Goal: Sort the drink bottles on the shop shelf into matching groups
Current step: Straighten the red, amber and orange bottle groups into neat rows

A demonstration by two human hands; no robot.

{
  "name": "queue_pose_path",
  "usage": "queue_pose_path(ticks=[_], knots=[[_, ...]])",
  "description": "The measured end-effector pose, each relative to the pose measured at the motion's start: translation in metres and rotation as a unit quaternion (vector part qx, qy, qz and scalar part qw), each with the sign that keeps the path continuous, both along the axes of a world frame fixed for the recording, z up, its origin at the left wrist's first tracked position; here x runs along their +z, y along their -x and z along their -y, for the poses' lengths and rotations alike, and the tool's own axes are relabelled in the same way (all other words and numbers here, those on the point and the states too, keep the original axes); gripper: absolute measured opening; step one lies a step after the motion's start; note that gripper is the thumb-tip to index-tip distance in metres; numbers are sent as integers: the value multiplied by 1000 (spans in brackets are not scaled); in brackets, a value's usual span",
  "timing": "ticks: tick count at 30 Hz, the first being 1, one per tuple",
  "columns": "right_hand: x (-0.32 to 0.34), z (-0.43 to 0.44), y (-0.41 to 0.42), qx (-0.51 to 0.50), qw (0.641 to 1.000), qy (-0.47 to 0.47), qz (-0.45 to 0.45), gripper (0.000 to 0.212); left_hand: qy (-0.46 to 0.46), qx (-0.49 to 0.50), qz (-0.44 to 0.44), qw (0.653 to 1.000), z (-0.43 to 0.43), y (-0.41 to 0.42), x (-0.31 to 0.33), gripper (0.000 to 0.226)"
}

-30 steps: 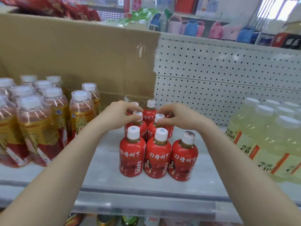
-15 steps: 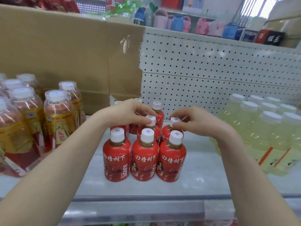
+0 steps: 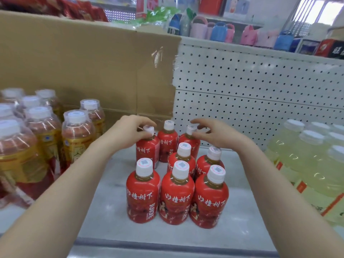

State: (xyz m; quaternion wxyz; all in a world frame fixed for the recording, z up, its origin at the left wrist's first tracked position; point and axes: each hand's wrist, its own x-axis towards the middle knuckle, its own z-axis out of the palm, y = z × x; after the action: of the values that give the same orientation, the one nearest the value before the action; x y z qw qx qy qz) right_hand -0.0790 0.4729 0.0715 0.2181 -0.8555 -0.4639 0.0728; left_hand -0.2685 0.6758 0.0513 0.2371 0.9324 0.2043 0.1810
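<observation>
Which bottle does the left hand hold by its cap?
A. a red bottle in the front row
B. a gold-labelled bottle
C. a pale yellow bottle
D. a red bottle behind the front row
D: the left hand pinches the white cap of a red bottle standing behind the front row.

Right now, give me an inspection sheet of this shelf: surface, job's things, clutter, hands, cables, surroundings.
Surface: pale shelf, bottles standing on it.
Job's things: eight red bottles seen, clustered mid-shelf; amber bottles on the left, in clear wrap; pale yellow bottles on the right.
Clutter: cardboard standing behind the amber bottles.
Hands: left hand grips the cap of the back-left red bottle; right hand curved at the cap of the back-right red bottle, grip unclear.
Cables: nothing seen.
Surroundings: pegboard behind; small bags beyond.
</observation>
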Motion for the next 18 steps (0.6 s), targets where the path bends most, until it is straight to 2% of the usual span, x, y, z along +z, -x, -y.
queue_pose_path(ticks=[3,5,8,12,15,18], knots=[[-4,-10,-3,17,999,-2,-32,42,60,-77,-19,995,10,11,6,32],[-4,-10,-4,13,999,-16,-39,36,65,-114,-29,991,20,15,6,34],[-4,-4,-6,13,999,-5,-34,33,59,-127,-24,990,23,18,5,34],[3,12,-9,15,999,34,-15,29,126,-116,8,985,15,10,8,29],[7,21,-14,8,999,53,-12,25,83,-72,20,994,4,-19,12,37],[3,27,-21,-9,999,43,-12,21,58,-90,-42,993,-4,-52,16,45]])
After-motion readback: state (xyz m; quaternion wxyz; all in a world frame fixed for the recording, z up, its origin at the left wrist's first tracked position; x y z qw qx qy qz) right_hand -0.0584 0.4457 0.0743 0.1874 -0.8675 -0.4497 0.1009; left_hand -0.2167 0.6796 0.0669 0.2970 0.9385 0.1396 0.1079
